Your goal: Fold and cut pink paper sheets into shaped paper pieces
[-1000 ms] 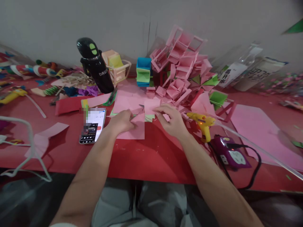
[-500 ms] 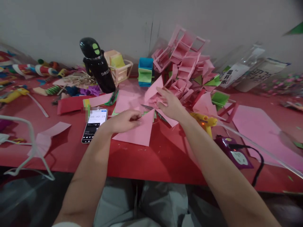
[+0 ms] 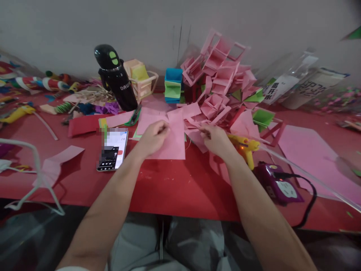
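My left hand [image 3: 154, 139] is closed on a pink paper sheet [image 3: 176, 145], its fingers curled at the sheet's upper left part. The sheet lies low over the table, its straight lower edge towards me. To the right, my right hand [image 3: 216, 140] has its fingertips drawn together beside some pink paper strips [image 3: 194, 122]; what is between them, if anything, is hidden. Another pink piece [image 3: 187, 110] lies just behind the held sheet. More pink paper [image 3: 145, 118] is stacked under and behind my left hand.
Pink folded-paper frames [image 3: 222, 75] are heaped at the back. A yellow glue gun [image 3: 245, 146] and a purple power socket [image 3: 279, 184] are on the right. Left of my hands lie a phone [image 3: 113, 148] and a green-handled cutter [image 3: 135, 114]; a black flask [image 3: 118, 82] stands behind.
The held sheet has turned squarer to me and moved back slightly. My right hand has come down and right, its fingers closing; the pink piece near it now lies flatter. Scissors blades are now hidden.
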### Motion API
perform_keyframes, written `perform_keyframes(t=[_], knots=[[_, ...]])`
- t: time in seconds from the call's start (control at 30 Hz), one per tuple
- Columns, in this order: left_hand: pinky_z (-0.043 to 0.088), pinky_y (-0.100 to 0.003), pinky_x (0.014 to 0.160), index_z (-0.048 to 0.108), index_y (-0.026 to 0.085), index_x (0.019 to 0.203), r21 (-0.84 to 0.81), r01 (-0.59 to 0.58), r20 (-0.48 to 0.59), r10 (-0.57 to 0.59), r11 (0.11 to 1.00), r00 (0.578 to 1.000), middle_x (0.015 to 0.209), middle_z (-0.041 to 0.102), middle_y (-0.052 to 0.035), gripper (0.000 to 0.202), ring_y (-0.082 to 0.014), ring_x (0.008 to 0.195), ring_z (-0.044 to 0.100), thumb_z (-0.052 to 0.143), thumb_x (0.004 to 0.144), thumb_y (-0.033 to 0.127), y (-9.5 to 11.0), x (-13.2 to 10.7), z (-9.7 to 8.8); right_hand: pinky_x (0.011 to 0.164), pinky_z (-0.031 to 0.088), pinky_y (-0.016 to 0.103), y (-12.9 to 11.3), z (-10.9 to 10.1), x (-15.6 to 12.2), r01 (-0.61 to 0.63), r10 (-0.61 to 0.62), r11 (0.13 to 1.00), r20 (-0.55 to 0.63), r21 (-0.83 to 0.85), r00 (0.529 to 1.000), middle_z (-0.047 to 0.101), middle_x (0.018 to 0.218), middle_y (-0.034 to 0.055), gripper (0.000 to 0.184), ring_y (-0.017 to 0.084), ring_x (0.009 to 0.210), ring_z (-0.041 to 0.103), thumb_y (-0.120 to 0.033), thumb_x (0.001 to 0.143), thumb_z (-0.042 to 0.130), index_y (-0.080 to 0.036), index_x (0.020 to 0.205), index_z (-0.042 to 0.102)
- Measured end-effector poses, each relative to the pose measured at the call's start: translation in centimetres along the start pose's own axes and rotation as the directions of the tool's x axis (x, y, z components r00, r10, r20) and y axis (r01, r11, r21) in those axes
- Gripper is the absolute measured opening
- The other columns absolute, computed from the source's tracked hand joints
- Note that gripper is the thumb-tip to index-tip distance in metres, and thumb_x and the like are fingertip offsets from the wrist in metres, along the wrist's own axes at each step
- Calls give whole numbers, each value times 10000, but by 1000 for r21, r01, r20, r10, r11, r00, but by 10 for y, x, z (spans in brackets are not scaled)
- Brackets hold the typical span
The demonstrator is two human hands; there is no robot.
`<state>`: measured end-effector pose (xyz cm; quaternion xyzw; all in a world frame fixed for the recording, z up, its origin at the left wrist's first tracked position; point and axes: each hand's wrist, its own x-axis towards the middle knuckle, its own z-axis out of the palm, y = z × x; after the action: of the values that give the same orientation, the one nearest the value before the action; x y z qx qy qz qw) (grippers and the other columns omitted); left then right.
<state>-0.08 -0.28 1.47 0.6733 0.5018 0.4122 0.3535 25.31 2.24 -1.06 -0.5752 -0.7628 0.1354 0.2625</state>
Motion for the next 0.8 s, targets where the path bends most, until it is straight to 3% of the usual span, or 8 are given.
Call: perform_keyframes(t=[0.2, 0.33, 0.4, 0.5, 0.57, 0.63, 0.7, 0.8], knots=[[377, -303, 721, 422, 205, 768, -14, -58, 244, 59, 998, 968, 787, 485, 10, 204, -154, 751, 457, 452, 957, 276, 7, -9, 21, 1012, 519, 437, -15, -8, -11, 111, -138, 980, 159, 167, 978, 747, 1207, 93, 443, 273, 1121, 694, -85, 822, 506, -190, 1193, 725], [398, -316, 756, 454, 209, 823, -28, -73, 351, 78, 997, 933, 861, 537, -1, 183, -172, 821, 503, 426, 976, 306, 5, -14, 26, 1028, 518, 429, -16, -10, -13, 199, -315, 880, 214, 432, 925, 752, 1189, 35, 523, 241, 1140, 680, -44, 770, 489, -246, 1188, 729], [405, -321, 749, 457, 214, 829, 8, -71, 377, 63, 997, 924, 867, 554, -4, 176, -178, 820, 517, 417, 976, 303, 5, -15, 28, 1017, 530, 445, -10, -9, -11, 147, -300, 833, 212, 533, 930, 751, 1184, 48, 478, 243, 1135, 685, -77, 786, 518, -246, 1185, 720], [430, -335, 756, 475, 216, 821, 104, -113, 410, 61, 988, 910, 888, 601, -28, 187, -194, 827, 552, 401, 975, 292, 6, -16, 32, 1003, 544, 445, 0, -8, -8, 57, -145, 806, 103, 589, 984, 749, 1175, 83, 379, 235, 1105, 704, -149, 840, 547, -221, 1182, 692], [456, -357, 814, 529, 213, 855, 170, -162, 446, 70, 972, 892, 957, 650, -60, 197, -218, 898, 593, 394, 975, 290, 5, -16, 34, 994, 546, 439, 4, -8, -7, 40, -55, 865, 16, 500, 998, 755, 1140, 97, 320, 237, 1068, 716, -158, 848, 554, -197, 1129, 701], [468, -379, 875, 581, 210, 917, 245, -192, 473, 56, 950, 879, 1022, 680, -86, 217, -241, 981, 615, 385, 975, 285, 3, -15, 34, 959, 551, 441, 6, -7, -8, 41, -39, 954, -14, 298, 999, 766, 1091, 99, 287, 256, 1021, 721, -139, 825, 571, -189, 1065, 722], [472, -393, 905, 609, 209, 984, 315, -198, 474, 26, 928, 880, 1055, 695, -97, 246, -255, 1034, 621, 373, 972, 274, 0, -15, 32, 932, 545, 451, 5, -6, -9, 62, -66, 994, 42, 88, 997, 768, 1089, 92, 303, 285, 1019, 712, -126, 789, 605, -201, 1053, 732], [476, -402, 907, 626, 212, 1021, 373, -177, 418, 6, 911, 908, 1069, 709, -101, 253, -271, 1060, 622, 389, 954, 271, -5, -13, 26, 908, 534, 455, 4, -5, -10, 73, -63, 995, 129, -73, 990, 755, 1141, 90, 349, 318, 1046, 695, -159, 779, 645, -221, 1115, 714]])
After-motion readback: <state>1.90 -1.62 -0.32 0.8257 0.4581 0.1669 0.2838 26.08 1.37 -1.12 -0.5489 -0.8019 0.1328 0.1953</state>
